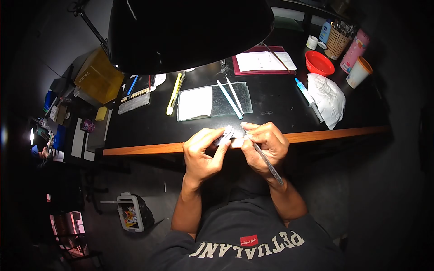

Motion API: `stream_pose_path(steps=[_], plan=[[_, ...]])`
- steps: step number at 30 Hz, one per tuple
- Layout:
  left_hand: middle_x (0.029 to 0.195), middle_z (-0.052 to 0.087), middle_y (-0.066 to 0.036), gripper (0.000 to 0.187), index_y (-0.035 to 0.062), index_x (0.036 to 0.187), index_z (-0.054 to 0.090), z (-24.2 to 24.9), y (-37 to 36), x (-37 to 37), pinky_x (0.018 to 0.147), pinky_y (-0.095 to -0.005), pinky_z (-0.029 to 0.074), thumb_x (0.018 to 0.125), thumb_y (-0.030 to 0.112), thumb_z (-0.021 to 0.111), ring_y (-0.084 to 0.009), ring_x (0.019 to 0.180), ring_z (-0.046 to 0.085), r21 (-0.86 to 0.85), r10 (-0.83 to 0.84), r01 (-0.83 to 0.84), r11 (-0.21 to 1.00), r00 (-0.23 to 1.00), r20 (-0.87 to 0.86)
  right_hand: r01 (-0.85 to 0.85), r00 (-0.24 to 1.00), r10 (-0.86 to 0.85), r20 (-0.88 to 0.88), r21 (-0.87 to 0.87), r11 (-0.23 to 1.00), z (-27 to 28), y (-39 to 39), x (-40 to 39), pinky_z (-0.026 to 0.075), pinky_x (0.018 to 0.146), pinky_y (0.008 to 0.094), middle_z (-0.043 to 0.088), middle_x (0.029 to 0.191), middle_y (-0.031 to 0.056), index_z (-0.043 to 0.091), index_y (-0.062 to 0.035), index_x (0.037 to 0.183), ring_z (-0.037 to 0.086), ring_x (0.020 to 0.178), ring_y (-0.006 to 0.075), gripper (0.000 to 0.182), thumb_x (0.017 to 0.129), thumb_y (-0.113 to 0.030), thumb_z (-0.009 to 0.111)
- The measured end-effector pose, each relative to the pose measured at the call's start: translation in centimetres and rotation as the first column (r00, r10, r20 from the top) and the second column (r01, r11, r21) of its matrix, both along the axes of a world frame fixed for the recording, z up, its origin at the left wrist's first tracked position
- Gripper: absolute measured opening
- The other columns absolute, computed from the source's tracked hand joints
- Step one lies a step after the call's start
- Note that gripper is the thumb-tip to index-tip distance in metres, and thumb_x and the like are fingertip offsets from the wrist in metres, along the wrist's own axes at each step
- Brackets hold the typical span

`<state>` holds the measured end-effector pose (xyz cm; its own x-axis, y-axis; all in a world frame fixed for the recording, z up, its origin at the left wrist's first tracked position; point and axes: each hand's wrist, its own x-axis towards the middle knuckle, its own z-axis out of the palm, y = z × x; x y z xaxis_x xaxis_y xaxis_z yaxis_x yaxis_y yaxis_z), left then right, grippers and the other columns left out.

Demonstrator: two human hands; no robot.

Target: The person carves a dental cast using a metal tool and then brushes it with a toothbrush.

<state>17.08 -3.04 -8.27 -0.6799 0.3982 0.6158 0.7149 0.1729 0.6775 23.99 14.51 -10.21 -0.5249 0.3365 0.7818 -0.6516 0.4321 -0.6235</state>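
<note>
Near the table's front edge, my left hand (204,151) pinches a small whitish piece (228,132) between thumb and fingertips. Just to its right, my right hand (267,147) grips a thin grey tool (270,166) like a pen; its rear end points down toward my forearm. The tool's front tip is too small to make out, close to the piece. Beyond my hands lies a glass plate (247,100) with a white paper pad (195,103) on its left part and a light-blue tool (229,100) and tweezers (235,94) on its right.
A black lamp shade (190,36) hangs over the back. Rightward are a syringe (309,100), a white tissue (326,97), a red bowl (319,63) and a cup (359,72). A yellow tool (174,95) lies left. A bin (131,212) stands on the floor; another person's hand (45,152) shows far left.
</note>
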Motion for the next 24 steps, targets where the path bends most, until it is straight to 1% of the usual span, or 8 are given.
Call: stream_pose_path(steps=[1, 4, 10, 13, 16, 19, 22, 24], plan=[[0.09, 0.078, -0.012, 0.027, -0.0037, 0.11, 0.081, 0.0, 0.1, 0.0, 0.067, -0.0278, 0.054, 0.083, -0.001, 0.086, -0.0166, 0.074, 0.071, 0.002, 0.0, 0.0, 1.0, 1.0, 0.001, -0.002, 1.0, 0.003, 0.012, -0.026, 1.0, 0.0, -0.1, 0.0, 0.068, 0.091, 0.0451, 0.069, 0.088, 0.0155, 0.065, 0.0035, 0.086, 0.08, 0.09, 0.0304, 0.017, 0.087, 0.006, 0.082], [0.09, 0.078, -0.012, 0.027, -0.0036, 0.11, 0.081, 0.0, 0.0, 0.0, 0.066, -0.0278, 0.054, 0.083, -0.001, 0.086, -0.0163, 0.074, 0.07, 0.003, 0.001, -0.001, 1.0, 1.0, 0.003, -0.023, 0.999, 0.022, -0.031, -0.02, 1.0, 0.1, 0.0, -0.3, 0.069, 0.09, 0.043, 0.068, 0.088, 0.0155, 0.066, 0.0052, 0.089, 0.079, 0.086, 0.0268, 0.015, 0.088, 0.007, 0.081], [0.089, 0.077, -0.011, 0.029, -0.0028, 0.111, 0.081, -0.2, 0.0, 0.0, 0.065, -0.0266, 0.053, 0.082, -0.002, 0.086, -0.0148, 0.072, 0.069, 0.013, 0.002, -0.002, 1.0, 1.0, 0.008, -0.043, 0.999, 0.042, 0.02, 0.048, 0.998, 0.2, 0.2, -0.1, 0.069, 0.093, 0.0441, 0.072, 0.087, 0.0144, 0.072, 0.0042, 0.095, 0.078, 0.079, 0.0213, 0.009, 0.09, 0.008, 0.079], [0.087, 0.077, -0.01, 0.031, -0.0025, 0.11, 0.082, -0.3, 0.1, 0.0, 0.064, -0.026, 0.052, 0.08, -0.003, 0.088, -0.0138, 0.071, 0.068, 0.005, 0.0, 0.0, 1.0, 1.0, 0.0, -0.076, 0.997, 0.076, -0.002, 0.03, 0.997, -0.5, 0.4, -0.5, 0.065, 0.07, 0.0315, 0.077, 0.09, 0.0166, 0.074, 0.0017, 0.092, 0.083, 0.088, 0.026, 0.014, 0.085, 0.003, 0.087], [0.085, 0.077, -0.009, 0.032, -0.0024, 0.11, 0.082, -0.4, 0.3, 0.1, 0.063, -0.0256, 0.052, 0.078, -0.003, 0.089, -0.013, 0.069, 0.067, 0.018, 0.01, -0.01, 1.0, 1.0, -0.019, -0.087, 0.994, 0.083, 0.064, 0.051, 0.995, 0.6, 0.4, 0.1, 0.064, 0.068, 0.0307, 0.077, 0.089, 0.0156, 0.075, 0.0018, 0.093, 0.081, 0.082, 0.0235, 0.014, 0.085, 0.001, 0.087], [0.084, 0.076, -0.009, 0.032, -0.0024, 0.109, 0.083, -0.7, 0.4, 0.1, 0.062, -0.0254, 0.051, 0.077, -0.004, 0.089, -0.0124, 0.068, 0.067, 0.028, 0.019, -0.018, 0.999, 0.999, -0.04, -0.088, 0.995, 0.085, 0.058, 0.059, 0.994, 0.7, 0.4, 0.0, 0.064, 0.067, 0.0302, 0.078, 0.088, 0.0147, 0.076, 0.0014, 0.092, 0.08, 0.077, 0.0216, 0.014, 0.085, 0.0, 0.088], [0.084, 0.076, -0.009, 0.032, -0.0021, 0.108, 0.083, -0.7, 0.4, 0.1, 0.062, -0.0254, 0.051, 0.077, -0.004, 0.089, -0.0121, 0.068, 0.066, 0.026, 0.021, -0.02, 0.999, 0.999, -0.049, -0.101, 0.993, 0.095, 0.066, 0.084, 0.991, 0.8, 0.5, 0.1, 0.066, 0.073, 0.0326, 0.078, 0.088, 0.0159, 0.075, 0.0017, 0.09, 0.082, 0.083, 0.0245, 0.012, 0.083, 0.006, 0.085], [0.084, 0.076, -0.009, 0.032, -0.002, 0.108, 0.083, -0.8, 0.4, 0.2, 0.062, -0.0253, 0.051, 0.076, -0.004, 0.088, -0.012, 0.068, 0.067, 0.024, 0.02, -0.019, 1.0, 0.999, -0.05, -0.102, 0.993, 0.096, 0.074, 0.073, 0.992, 0.6, 0.5, 0.1, 0.067, 0.075, 0.0332, 0.079, 0.088, 0.0157, 0.076, 0.0017, 0.09, 0.083, 0.087, 0.0266, 0.013, 0.082, 0.007, 0.085]])
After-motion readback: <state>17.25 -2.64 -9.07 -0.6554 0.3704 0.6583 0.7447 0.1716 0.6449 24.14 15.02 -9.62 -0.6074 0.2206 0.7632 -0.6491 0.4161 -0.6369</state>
